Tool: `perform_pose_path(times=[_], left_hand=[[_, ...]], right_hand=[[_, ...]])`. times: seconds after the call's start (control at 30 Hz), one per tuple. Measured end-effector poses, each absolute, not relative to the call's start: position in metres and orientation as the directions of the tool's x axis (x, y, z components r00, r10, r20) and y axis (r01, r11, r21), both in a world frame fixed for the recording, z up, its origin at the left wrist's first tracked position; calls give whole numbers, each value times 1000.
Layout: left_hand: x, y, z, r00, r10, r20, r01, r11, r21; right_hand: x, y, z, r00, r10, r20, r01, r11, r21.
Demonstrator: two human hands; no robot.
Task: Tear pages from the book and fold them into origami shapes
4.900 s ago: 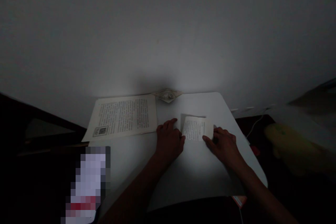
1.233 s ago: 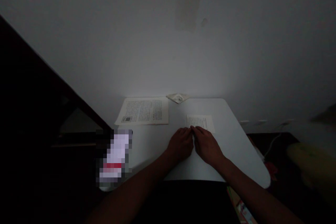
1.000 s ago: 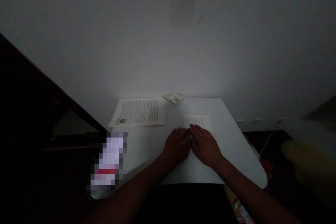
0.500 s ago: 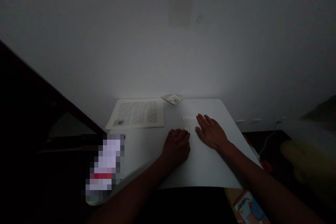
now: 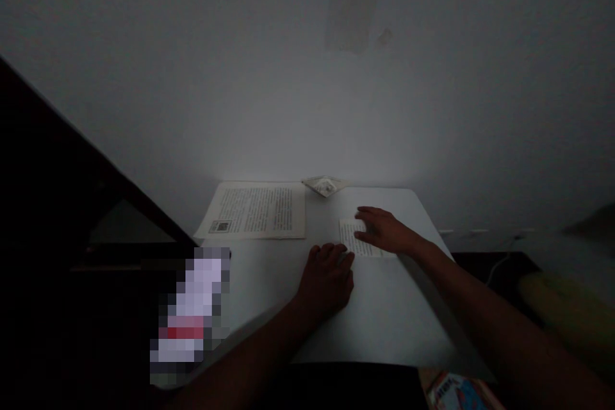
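A small printed paper (image 5: 354,245) lies on the white table (image 5: 384,327), right of the middle. Over its upper part is my right hand (image 5: 384,230), thumb and fingers apart, hiding some of the print. My left hand (image 5: 327,278) rests on the table at the paper's lower left corner, its fingers bent and slightly spread, with nothing visible in it. Against the wall stands a folded paper piece (image 5: 325,186). A larger printed sheet (image 5: 254,211) with a square code lies flat at the back left.
A blurred, pixelated object (image 5: 192,307) lies along the table's left edge. The wall (image 5: 269,77) rises behind the table. Below the table's front right edge is a colourful book or packet (image 5: 456,392). A cable (image 5: 498,268) hangs at the right.
My right hand has turned inward and its fingers have parted, showing more of the small paper. My left hand's fingers have loosened a little. The whole view has shifted slightly.
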State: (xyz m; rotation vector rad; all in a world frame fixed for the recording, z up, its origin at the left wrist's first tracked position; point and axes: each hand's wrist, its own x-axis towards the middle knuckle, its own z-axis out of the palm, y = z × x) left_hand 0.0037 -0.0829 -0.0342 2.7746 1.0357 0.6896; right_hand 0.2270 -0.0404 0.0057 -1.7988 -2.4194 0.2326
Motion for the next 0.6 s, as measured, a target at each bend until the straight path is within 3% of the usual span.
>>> perform_pose_path(times=[0.13, 0.37, 0.5, 0.6], left_hand=[[3, -83, -31, 665, 646, 374, 588, -762, 271], [0, -79, -30, 593, 669, 449, 533, -743, 404], [-6, -66, -31, 386, 736, 556, 486, -674, 556], [-11, -56, -28, 287, 801, 526, 478, -595, 646]], right_hand=[[211, -7, 31, -297, 944, -142, 937, 259, -235], [194, 11, 60, -487, 813, -319, 864, 395, -312], [191, -23, 81, -532, 845, -52, 811, 491, -318], [188, -62, 85, -554, 815, 167, 768, 578, -276]])
